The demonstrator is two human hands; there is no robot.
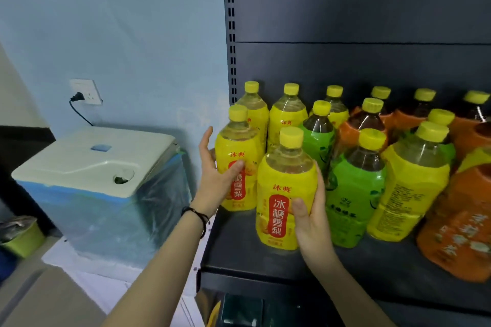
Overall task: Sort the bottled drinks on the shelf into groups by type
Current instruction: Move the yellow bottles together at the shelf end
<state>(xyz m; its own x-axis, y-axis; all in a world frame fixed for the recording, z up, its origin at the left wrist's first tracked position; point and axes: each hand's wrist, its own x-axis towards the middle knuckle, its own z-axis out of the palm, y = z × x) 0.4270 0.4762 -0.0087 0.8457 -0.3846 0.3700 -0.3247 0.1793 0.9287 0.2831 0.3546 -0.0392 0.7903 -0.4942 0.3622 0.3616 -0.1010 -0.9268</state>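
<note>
Front yellow bottle (285, 194) upright, long axis vertical, cap to 12, red label panel facing cam. Near front left of dark shelf (265, 257); base resting or just lifted, can't tell. Right hand (310, 218) in from 6, wrapped round lower half: thumb on label, fingers round the 3 side. Left hand (215, 175) at 9, slack, fingers straight up, thumb laid on second yellow bottle (239, 146), also upright. Pale clear drink, yellow caps. Green bottles (353, 194) at 3, orange bottles (462, 220) beyond.
</note>
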